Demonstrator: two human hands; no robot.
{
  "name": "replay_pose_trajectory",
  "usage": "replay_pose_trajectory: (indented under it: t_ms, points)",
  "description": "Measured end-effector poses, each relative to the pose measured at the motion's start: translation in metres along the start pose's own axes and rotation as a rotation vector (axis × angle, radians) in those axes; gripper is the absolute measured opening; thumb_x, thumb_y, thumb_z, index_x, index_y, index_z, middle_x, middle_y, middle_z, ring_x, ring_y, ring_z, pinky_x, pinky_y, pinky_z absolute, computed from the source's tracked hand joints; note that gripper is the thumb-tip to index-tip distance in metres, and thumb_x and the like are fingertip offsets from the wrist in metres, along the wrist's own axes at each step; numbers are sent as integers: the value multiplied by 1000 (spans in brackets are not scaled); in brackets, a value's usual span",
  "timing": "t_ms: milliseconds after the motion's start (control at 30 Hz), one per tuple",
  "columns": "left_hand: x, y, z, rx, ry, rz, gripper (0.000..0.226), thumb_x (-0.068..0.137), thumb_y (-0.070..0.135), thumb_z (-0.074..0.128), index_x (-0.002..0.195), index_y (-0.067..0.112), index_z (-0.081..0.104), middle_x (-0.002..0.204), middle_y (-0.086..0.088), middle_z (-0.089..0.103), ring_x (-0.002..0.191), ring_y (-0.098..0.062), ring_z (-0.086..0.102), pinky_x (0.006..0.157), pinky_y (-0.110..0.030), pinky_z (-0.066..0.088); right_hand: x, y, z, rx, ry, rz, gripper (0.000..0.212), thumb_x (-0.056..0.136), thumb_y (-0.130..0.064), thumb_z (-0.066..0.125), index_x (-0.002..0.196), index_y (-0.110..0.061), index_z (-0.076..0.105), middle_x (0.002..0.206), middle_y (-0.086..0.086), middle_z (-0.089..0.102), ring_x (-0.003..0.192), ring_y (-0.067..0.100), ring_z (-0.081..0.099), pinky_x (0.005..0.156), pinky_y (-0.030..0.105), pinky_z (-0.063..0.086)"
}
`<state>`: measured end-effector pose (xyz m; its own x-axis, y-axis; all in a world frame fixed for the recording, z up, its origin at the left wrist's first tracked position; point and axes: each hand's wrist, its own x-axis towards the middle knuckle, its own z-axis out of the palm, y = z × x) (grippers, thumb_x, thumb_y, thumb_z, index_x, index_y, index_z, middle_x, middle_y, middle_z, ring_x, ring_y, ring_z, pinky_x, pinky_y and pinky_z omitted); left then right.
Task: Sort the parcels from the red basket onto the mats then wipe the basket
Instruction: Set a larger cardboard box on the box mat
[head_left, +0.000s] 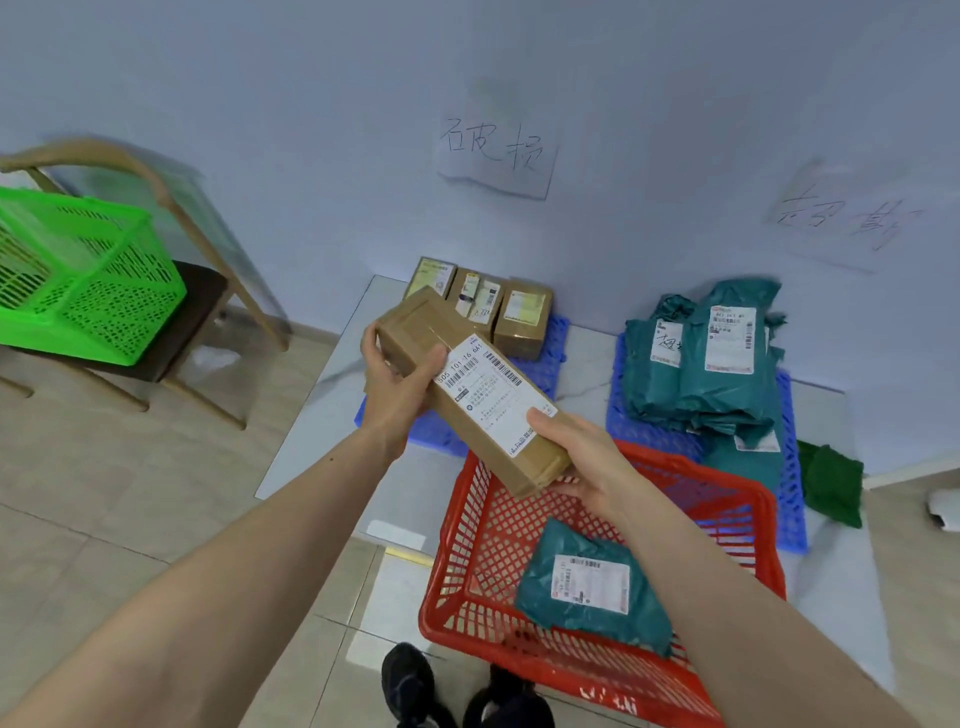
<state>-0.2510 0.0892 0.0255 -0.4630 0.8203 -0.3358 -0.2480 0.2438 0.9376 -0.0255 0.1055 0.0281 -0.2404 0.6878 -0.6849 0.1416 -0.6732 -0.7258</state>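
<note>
Both my arms extend fwd; left hand (397, 387) and right hand (582, 457) grip long cardboard box (467, 389) above red basket (467, 525).

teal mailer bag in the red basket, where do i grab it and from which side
Come from above, since the red basket walls it in. The teal mailer bag lies flat, label up, and looks soft, so pinch a crumpled edge or corner clear of the label, probably the near one, instead of trying to span it.

We see a pale blue-white wall (311, 104), beige tiled floor (104, 493), and a wooden chair (171, 332) holding a green plastic basket (83, 275).
</note>
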Motion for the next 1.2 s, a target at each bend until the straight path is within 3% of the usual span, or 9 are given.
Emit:
replay_pose_trajectory:
  t_ms: [133,200,267,433,600,767,967,1100,1200]
  points:
    - [24,-4,0,98,70,13,69,86,26,74,137,29,27,104,28,51,79,10,63,55,-12,52,33,-17,3,26,69,-6,42,78,-38,80,111,-14,70,95,1,78,89,18,74,79,36,58]
    - [41,-7,2,137,88,3,65,86,26,74,132,26,27,107,23,51,76,17,61,49,-5,45,54,-27,0,45,93,-22,39,79,-33,80,109,-9,71,93,2,78,83,16,75,74,32,59]
    - [60,-11,3,172,114,-24,67,83,33,76,129,27,28,113,16,52,88,12,59,53,-4,45,77,-36,-3,39,114,-32,44,76,-33,83,110,-9,69,93,2,78,80,13,75,66,28,57]
    - [107,-36,6,256,156,-104,78,69,51,83,122,26,31,119,3,58,108,-13,60,75,-24,51,137,-45,-9,36,197,-12,67,64,-35,91,117,-7,62,99,6,77,80,13,76,56,22,56]
    - [141,-63,9,399,148,-126,92,61,48,87,130,20,33,124,2,55,111,-15,58,93,-37,52,194,-33,-18,16,292,45,113,27,-57,93,122,-9,57,105,5,73,85,17,75,75,35,62]
    - [175,-91,23,533,66,-137,63,81,29,78,131,17,42,104,13,55,102,-14,60,89,-46,55,231,-18,-29,28,425,68,81,61,-42,89,124,-9,51,110,6,69,94,21,70,78,37,58]
    - [221,-130,31,940,19,-112,66,79,58,63,127,13,54,126,-7,53,115,-29,53,95,-47,47,280,6,-43,59,489,112,67,73,-35,84,124,-13,47,111,6,68,92,20,69,75,36,56]
    - [248,-149,38,1199,16,-24,54,86,54,60,118,10,60,138,-11,45,128,-32,40,106,-46,36,309,18,-45,71,472,130,66,76,-35,82,126,-17,43,112,5,67,95,19,68,89,39,56]
    - [258,-163,44,1262,37,-19,59,89,51,58,131,12,51,150,-9,33,139,-31,26,115,-47,21,326,22,-45,89,460,141,59,79,-33,80,122,-18,43,112,5,68,90,16,68,81,34,57]
